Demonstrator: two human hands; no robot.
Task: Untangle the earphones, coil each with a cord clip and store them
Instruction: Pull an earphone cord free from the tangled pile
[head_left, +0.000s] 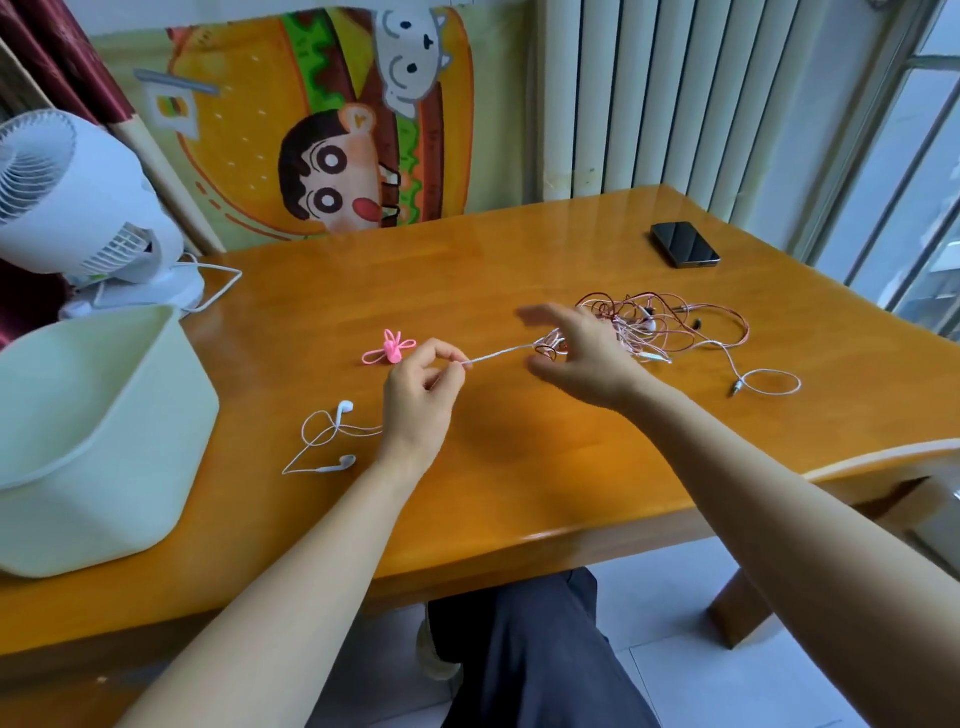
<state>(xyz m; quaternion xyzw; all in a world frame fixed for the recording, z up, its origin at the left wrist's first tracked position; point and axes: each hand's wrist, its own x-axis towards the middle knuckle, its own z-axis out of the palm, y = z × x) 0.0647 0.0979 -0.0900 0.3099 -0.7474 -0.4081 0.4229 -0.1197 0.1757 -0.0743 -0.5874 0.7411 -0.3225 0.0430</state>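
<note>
My left hand (423, 397) pinches a white earphone cord (501, 354) between thumb and forefinger. The cord runs taut to the right into a tangle of pink and red earphone cables (670, 325). Its two white earbuds (337, 436) lie loose on the table left of my left wrist. My right hand (582, 353) hovers over the left edge of the tangle with fingers spread, and it looks blurred. Pink cord clips (390, 351) lie just behind my left hand. A jack plug on a pink cord (763, 382) trails off to the right.
A pale green plastic bin (93, 436) stands at the table's left end. Behind it is a white desk fan (78, 208) with its cable. A black phone (684, 244) lies at the back right. The wooden table (519, 467) ends near my lap.
</note>
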